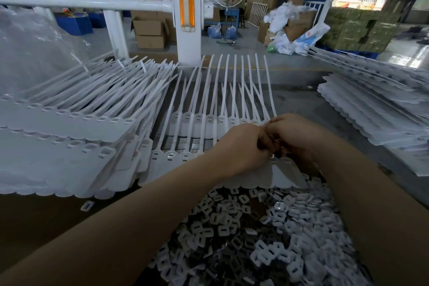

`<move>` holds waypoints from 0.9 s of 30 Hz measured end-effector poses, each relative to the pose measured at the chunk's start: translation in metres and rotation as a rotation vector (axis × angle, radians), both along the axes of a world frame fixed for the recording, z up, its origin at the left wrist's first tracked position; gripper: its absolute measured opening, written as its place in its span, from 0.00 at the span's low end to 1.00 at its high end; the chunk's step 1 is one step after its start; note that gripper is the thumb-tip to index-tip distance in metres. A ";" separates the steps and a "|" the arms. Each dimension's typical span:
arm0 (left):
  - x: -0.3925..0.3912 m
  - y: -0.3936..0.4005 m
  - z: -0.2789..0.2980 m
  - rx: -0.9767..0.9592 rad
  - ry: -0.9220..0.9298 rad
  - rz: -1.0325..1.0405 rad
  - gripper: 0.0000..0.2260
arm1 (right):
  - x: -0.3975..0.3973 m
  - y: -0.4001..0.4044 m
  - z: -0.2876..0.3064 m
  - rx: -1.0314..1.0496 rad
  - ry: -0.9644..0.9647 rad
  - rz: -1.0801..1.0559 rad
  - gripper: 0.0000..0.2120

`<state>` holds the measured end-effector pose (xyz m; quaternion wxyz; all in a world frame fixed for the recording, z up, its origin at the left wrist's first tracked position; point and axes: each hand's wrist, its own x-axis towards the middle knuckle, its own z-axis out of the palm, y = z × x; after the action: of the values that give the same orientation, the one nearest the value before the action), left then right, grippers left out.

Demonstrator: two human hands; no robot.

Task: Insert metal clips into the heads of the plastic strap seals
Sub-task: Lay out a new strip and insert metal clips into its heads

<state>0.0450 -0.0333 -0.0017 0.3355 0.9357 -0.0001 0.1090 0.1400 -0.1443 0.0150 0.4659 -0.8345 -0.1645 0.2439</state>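
- The white plastic strap seals (185, 154) lay in joined rows at the centre of the counter (301, 104), flat tags nearest the person, slotted heads mid-strip, thin tails fanning toward 12 o'clock.
- More seal sheets were stacked at 9 o'clock (69, 123) and 3 o'clock (371, 109).
- The left hand (239, 148) and right hand (294, 135) met, fingers curled and pressed together over a seal head; a small metallic glint showed between them.
- Loose clips (255, 227) lay heaped at 6 o'clock, between the forearms.
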 end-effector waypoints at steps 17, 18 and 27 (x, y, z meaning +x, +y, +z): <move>-0.005 -0.005 0.003 0.072 -0.120 -0.014 0.07 | 0.000 -0.001 0.000 -0.004 0.000 0.002 0.09; -0.005 -0.006 0.003 0.100 -0.121 -0.023 0.07 | 0.000 -0.001 0.000 0.003 0.002 0.002 0.09; -0.013 0.011 0.014 0.148 0.024 -0.190 0.09 | 0.001 0.000 0.002 -0.013 0.020 0.002 0.08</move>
<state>0.0325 -0.0224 0.0124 0.2745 0.9549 -0.0927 0.0651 0.1410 -0.1441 0.0170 0.4617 -0.8350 -0.1588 0.2537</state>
